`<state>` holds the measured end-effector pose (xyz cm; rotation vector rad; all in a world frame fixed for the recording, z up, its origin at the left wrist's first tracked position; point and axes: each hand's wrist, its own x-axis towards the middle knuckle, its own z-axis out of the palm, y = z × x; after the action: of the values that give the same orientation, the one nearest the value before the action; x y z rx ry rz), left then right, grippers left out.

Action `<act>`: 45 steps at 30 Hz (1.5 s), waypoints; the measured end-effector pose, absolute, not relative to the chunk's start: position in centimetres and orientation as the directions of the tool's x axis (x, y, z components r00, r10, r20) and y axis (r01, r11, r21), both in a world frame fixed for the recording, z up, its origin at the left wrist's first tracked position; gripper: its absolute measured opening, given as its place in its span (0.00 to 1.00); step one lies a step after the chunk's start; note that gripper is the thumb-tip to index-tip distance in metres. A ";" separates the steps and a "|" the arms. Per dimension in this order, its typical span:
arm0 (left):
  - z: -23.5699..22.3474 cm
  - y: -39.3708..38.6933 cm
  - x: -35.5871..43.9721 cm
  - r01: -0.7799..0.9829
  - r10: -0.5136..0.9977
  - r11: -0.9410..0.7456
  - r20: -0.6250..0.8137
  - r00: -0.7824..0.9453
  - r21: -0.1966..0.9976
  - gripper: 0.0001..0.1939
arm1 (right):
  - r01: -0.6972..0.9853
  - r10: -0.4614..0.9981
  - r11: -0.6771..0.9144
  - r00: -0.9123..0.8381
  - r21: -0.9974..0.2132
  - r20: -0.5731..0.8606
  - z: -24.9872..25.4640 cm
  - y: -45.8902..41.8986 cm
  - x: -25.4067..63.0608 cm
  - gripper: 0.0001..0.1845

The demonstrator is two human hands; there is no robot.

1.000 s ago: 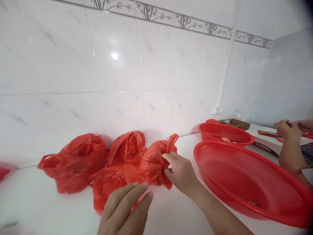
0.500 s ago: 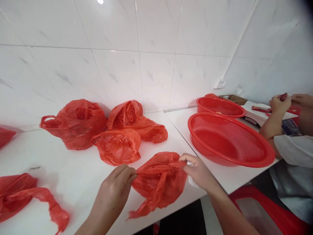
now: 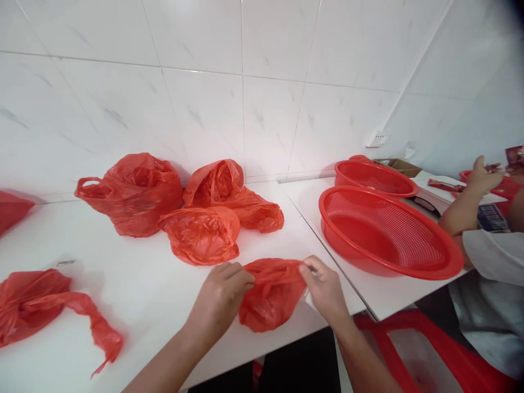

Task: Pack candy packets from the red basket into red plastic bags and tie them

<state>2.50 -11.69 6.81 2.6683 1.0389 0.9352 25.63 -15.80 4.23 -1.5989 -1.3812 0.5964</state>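
Note:
A small red plastic bag [image 3: 270, 292] lies at the near edge of the white counter [image 3: 147, 295]. My left hand [image 3: 219, 297] pinches its left rim and my right hand [image 3: 325, 289] pinches its right rim, both closed on the plastic. Behind it sit three more red bags: a big full one [image 3: 133, 194], a crumpled one [image 3: 200, 234], and one against the wall [image 3: 229, 191]. An empty flattened red bag [image 3: 45, 305] lies to my far left.
A large red mesh basket [image 3: 388, 234] stands on the counter to the right, with a red basin [image 3: 374, 177] behind it. Another person's arm and hand [image 3: 477, 191] work at the far right. A red stool [image 3: 434, 349] stands below the counter edge.
I have pulled one bag from the pile to the counter's near edge. My left hand took hold of it, and both hands now hold its rim. The view has tilted downward.

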 end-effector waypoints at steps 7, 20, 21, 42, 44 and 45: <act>7.6 -12.2 1.4 0.527 0.749 -0.663 0.473 0.465 0.532 0.07 | 0.716 0.892 0.035 0.292 -0.697 0.345 4.8 -16.3 26.5 0.22; 7.3 -11.1 2.1 0.440 0.744 -0.668 0.526 0.412 0.601 0.08 | 0.574 0.912 -0.026 0.348 -0.819 0.215 5.4 -14.8 26.0 0.11; 7.4 -11.0 1.5 0.391 0.802 -0.594 0.477 0.360 0.703 0.07 | 0.513 0.893 -0.037 0.403 -0.857 0.202 5.1 -14.6 26.6 0.12; 9.7 -12.0 2.4 0.054 0.950 -0.241 0.224 0.219 0.969 0.05 | -0.021 0.810 0.470 0.406 -0.882 0.422 11.0 -18.5 25.3 0.20; 9.9 -12.1 2.3 0.068 0.930 -0.315 0.294 0.219 0.947 0.05 | -0.145 0.840 0.500 0.322 -0.854 0.437 11.1 -18.7 25.3 0.21; 9.9 -12.1 2.3 0.074 0.918 -0.351 0.328 0.224 0.933 0.06 | -0.172 0.857 0.494 0.260 -0.852 0.445 11.2 -18.8 25.2 0.21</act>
<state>2.26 -12.12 9.95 1.6402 0.9442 1.2373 25.22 -18.82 11.19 -0.7755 -1.0850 0.8010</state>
